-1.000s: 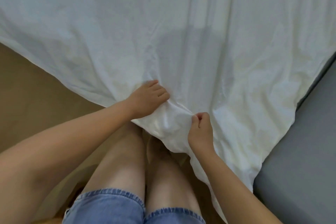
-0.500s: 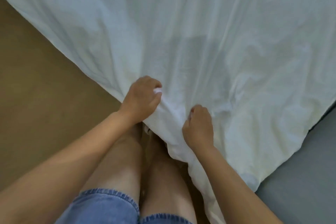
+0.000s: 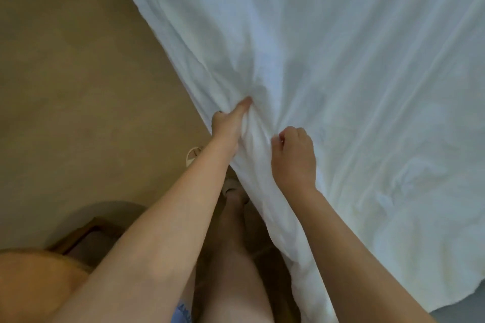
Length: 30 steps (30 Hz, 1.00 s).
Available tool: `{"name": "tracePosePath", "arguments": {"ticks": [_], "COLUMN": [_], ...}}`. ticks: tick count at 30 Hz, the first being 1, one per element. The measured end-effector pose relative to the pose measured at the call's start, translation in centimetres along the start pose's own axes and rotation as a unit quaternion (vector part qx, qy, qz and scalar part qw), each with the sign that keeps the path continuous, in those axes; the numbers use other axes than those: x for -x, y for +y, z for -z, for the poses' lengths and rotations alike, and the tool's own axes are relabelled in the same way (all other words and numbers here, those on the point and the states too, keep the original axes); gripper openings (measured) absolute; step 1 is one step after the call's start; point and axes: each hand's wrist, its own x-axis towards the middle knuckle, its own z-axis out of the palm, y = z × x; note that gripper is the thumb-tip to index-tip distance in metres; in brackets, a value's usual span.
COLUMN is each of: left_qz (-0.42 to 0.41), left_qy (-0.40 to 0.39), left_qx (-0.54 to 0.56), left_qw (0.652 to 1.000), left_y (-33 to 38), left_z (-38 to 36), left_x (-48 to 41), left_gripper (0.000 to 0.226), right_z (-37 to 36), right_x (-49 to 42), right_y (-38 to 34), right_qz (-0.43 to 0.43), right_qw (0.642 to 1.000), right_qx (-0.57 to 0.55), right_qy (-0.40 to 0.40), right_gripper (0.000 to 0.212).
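left hand (image 3: pixel 231 123) gripping bunched sheet (image 3: pixel 341 73) edge; right hand (image 3: pixel 294 155) clenching sheet fold just beside; sheet hanging over floor (image 3: pixel 78 73).

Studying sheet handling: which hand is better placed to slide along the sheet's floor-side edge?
Left, probably: the left hand grips the white sheet right at that edge, while the right hand pinches cloth further in from it.

The wide white cloth sheet (image 3: pixel 328 60) looks thin, matt and softly creased; the tan floor (image 3: pixel 65 73) at left appears smooth and matt.
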Motion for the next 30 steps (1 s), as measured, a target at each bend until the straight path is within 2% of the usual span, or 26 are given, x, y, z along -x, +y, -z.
{"name": "tracePosePath", "arguments": {"ticks": [2, 4, 6, 8, 11, 13, 15, 18, 19, 20, 21, 23, 24, 25, 26, 28, 30], "left_qz": [-0.016, -0.056, -0.097, -0.087, -0.046, -0.004, 0.062, 0.169, 0.164, 0.141, 0.112, 0.012, -0.045, -0.074, -0.074, -0.001, 0.073], "left_qy": [-0.034, -0.064, -0.082, -0.064, -0.016, -0.017, -0.109, -0.295, -0.331, -0.333, -0.306, -0.198, -0.16, -0.146, -0.14, -0.118, -0.113], "left_qx": [-0.002, 0.002, 0.012, 0.015, -0.026, -0.032, -0.006, -0.086, -0.107, -0.115, -0.124, -0.162, -0.175, -0.173, -0.158, -0.1, -0.008], "left_qw": [0.999, 0.996, 0.992, 0.994, 0.998, 0.999, 0.992, 0.936, 0.923, 0.925, 0.937, 0.967, 0.97, 0.971, 0.975, 0.988, 0.991], "left_y": [0.8, 1.4, 2.0, 2.5, 2.6, 2.0, -0.4, -4.9, -6.5, -7.7, -8.6, -9.3, -9.6, -9.9, -10.2, -11.0, -12.3], "left_z": [0.0, 2.1, 5.9, 9.2, 9.6, 8.5, 8.2, 7.7, 7.1, 6.4, 5.7, 4.5, 4.2, 4.0, 3.9, 3.5, 3.4], "left_x": [1.3, 2.4, 3.4, 3.5, 1.6, 0.4, -0.2, 1.6, 2.2, 2.6, 3.1, 3.5, 3.4, 3.3, 3.4, 3.9, 4.4], "left_gripper": [0.02, 0.016, 0.015, 0.012, 0.012, 0.015, 0.026, 0.06, 0.056, 0.048, 0.044, 0.037, 0.025, 0.012, 0.007, 0.021, 0.033], "right_z": [0.3, 1.1, 1.5, 0.7, -1.1, -1.6, -1.7, -1.0, -0.7, -0.5, -0.3, -0.5, -1.0, -1.4, -1.8, -2.1, -2.5], "right_x": [-0.3, 0.1, 1.5, 3.1, 2.9, 1.0, -0.5, -0.8, -0.4, 0.3, 1.4, 4.5, 6.3, 8.0, 9.5, 11.4, 12.1], "right_y": [-0.5, -1.1, -2.7, -4.7, -6.4, -6.6, -6.2, -4.3, -3.5, -2.6, -1.7, 0.3, 1.4, 2.4, 3.4, 5.0, 6.4], "right_qz": [-0.027, -0.051, -0.036, -0.026, -0.088, -0.124, -0.155, -0.209, -0.226, -0.235, -0.234, -0.204, -0.181, -0.161, -0.145, -0.117, -0.086], "right_qw": [0.999, 0.991, 0.981, 0.983, 0.987, 0.983, 0.972, 0.937, 0.925, 0.919, 0.921, 0.953, 0.972, 0.984, 0.988, 0.988, 0.986], "right_qx": [-0.03, -0.104, -0.155, -0.163, -0.131, -0.126, -0.172, -0.279, -0.306, -0.317, -0.31, -0.224, -0.146, -0.058, 0.013, 0.094, 0.142], "right_qy": [0.017, 0.071, 0.109, 0.083, -0.015, -0.049, -0.046, -0.021, -0.012, -0.006, -0.001, -0.01, -0.03, -0.051, -0.059, -0.043, -0.031], "right_gripper": [0.018, 0.022, 0.029, 0.031, 0.019, 0.018, 0.022, 0.024, 0.023, 0.021, 0.019, 0.007, 0.011, 0.029, 0.046, 0.065, 0.063]}}
